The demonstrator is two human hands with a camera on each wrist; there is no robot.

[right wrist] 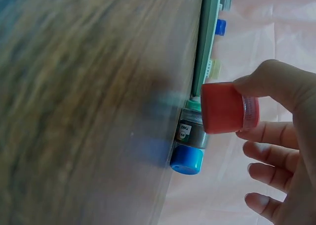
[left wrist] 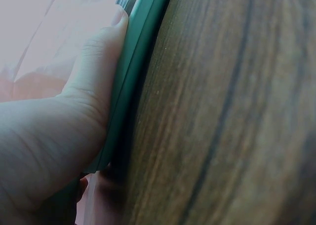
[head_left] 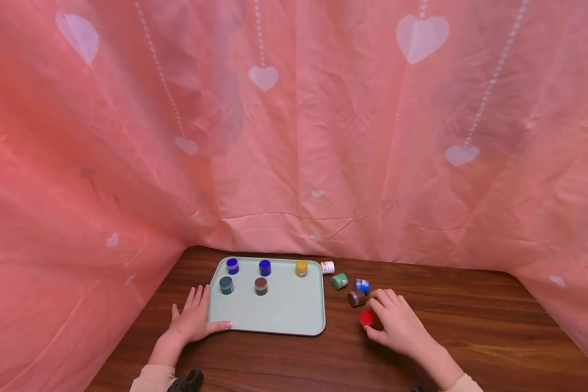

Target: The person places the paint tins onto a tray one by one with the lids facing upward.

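My right hand (head_left: 400, 322) pinches a small red paint jar (right wrist: 224, 108) between thumb and index finger, the other fingers loosely bent. In the right wrist view the jar appears lifted off the wood. At the front left corner of a pale green tray (head_left: 289, 316) lies my left hand (head_left: 191, 322), fingers straight along the left side and thumb against the front rim. Upright on the tray are two blue jars (head_left: 265, 267), a yellow jar (head_left: 301, 268), a dark green jar (head_left: 226, 285) and a brown jar (head_left: 261, 286).
Right of the tray, several jars lie or stand on the wooden table (head_left: 495, 326): a white jar (head_left: 327, 267), a green jar (head_left: 340, 281), a blue jar (head_left: 362, 286) and a brown jar (head_left: 356, 298). A pink curtain (head_left: 294, 163) with hearts hangs behind.
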